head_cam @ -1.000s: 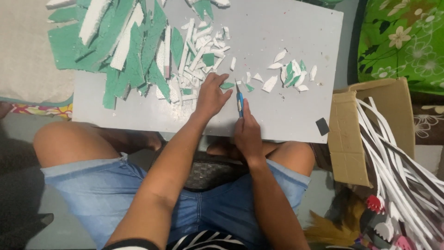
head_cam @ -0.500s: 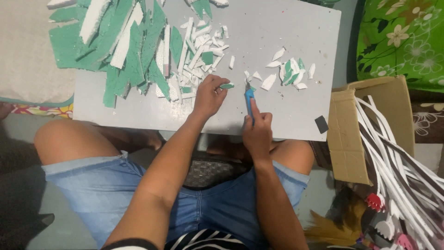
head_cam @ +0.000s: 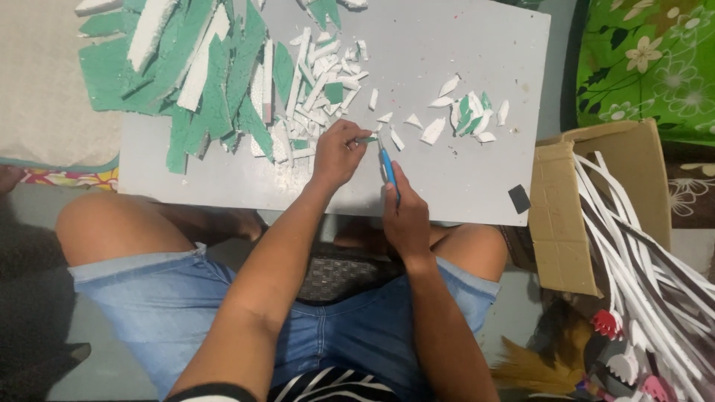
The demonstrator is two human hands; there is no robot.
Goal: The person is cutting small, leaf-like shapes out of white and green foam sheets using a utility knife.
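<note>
The left hand (head_cam: 337, 155) is closed in a pinch on a small green-and-white foam strip (head_cam: 366, 139), which sticks out from the fingertips toward 3 o'clock; its long axis lies about 9-to-3 across the board. The right hand (head_cam: 406, 216) is wrapped around a blue craft knife (head_cam: 387, 165), whose handle runs from 5 o'clock up to 11 o'clock, so the tip stands just beside the free end of the strip (whether it already touches, I cannot tell). The left hand is the nearer one to the strip; the right reaches it only through the blade.

Both hands work over a grey board (head_cam: 477, 52) resting across the knees. At 1 o'clock from the knife lies a small cluster of cut pieces (head_cam: 469, 119), white and green. At 10 o'clock is a big heap of green and white foam offcuts (head_cam: 216, 74). At 3 o'clock, at the board's near right edge, is a small dark square (head_cam: 519, 199). Further at 4 o'clock, an open brown cardboard box (head_cam: 555, 223), plain with no label that I can see, holds long white strips (head_cam: 640, 260)
</note>
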